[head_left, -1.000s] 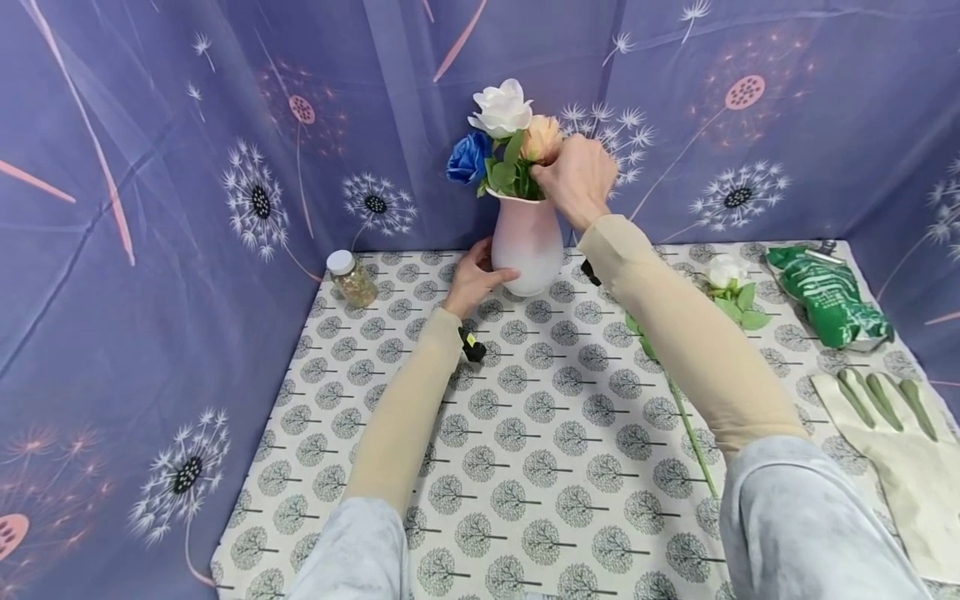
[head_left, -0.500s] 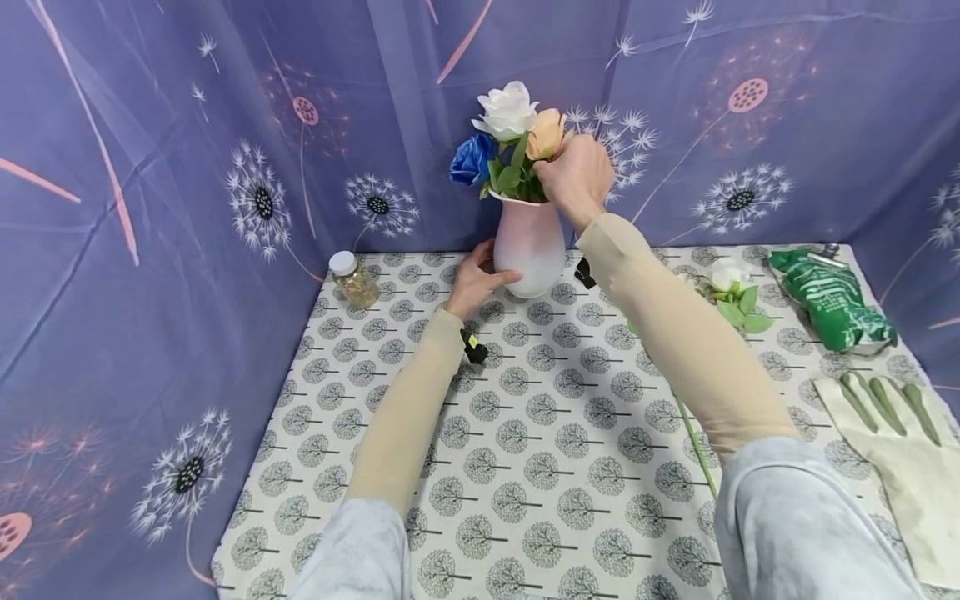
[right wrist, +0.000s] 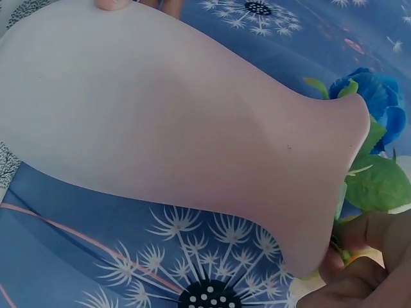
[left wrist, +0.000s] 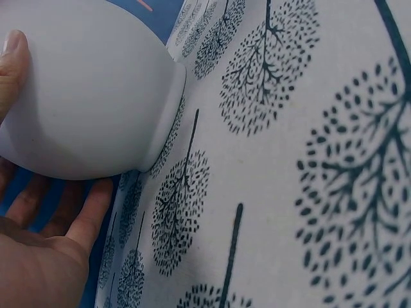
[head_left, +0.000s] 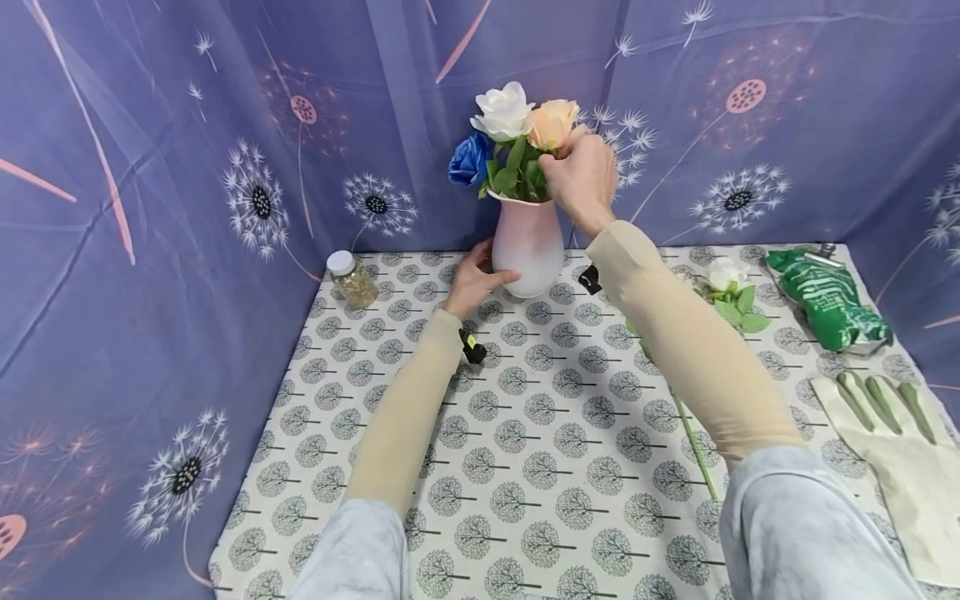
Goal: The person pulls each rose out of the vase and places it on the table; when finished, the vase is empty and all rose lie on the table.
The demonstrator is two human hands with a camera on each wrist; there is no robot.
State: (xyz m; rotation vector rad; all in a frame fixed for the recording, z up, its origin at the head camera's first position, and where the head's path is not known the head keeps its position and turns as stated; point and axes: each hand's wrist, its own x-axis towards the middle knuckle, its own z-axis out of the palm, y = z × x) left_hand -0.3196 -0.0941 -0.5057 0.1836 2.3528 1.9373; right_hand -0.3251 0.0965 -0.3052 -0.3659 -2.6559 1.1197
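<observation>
A pink-and-white vase point(head_left: 528, 246) stands at the back of the table, holding a white rose point(head_left: 502, 111), a blue rose point(head_left: 470, 159) and a peach rose point(head_left: 552, 124). My left hand point(head_left: 474, 281) grips the lower left side of the vase point(left wrist: 90, 96), thumb in front and fingers round the far side. Just above the rim, my right hand point(head_left: 585, 177) pinches the peach rose's stem. In the right wrist view, thumb and fingers of the right hand point(right wrist: 366, 263) close on a green stem beside the vase mouth point(right wrist: 350, 141).
A lidded jar point(head_left: 352, 281) stands at the back left. On the right lie a white rose point(head_left: 726, 273) with leaves, a long green stem point(head_left: 696, 450) partly under my right arm, a green package point(head_left: 828, 300) and a pale glove point(head_left: 900, 467). A patterned curtain hangs behind the table.
The peach rose has shifted slightly up and to the right and shows more of its bloom. My right hand has turned a little with it; my left hand keeps its hold on the vase.
</observation>
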